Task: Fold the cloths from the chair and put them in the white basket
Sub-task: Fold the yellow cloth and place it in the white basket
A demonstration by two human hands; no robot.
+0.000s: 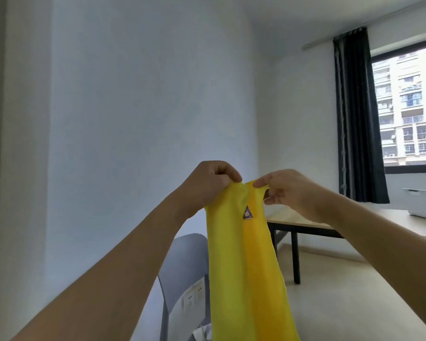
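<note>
Cloth held up by its top edge, fold not yet made

Cloth (244, 262), yellow, hung full length in front of you, above and just right of the grey chair (182, 264). Your left hand (207, 183) was clenched round one top corner; your right hand (283, 190) pinched the other corner between thumb and fingertips, the two hands close together. The fabric draped in soft vertical folds with a small dark label near the top. Judgement: light, limp, no stiffness, so it should follow whatever you hold; corners and top hem looked the sound places to grip, kept taut. More pale cloth (203, 334) lay on the chair seat. White basket (423, 203) stood on the table (312, 227), well right of the chair.
</note>
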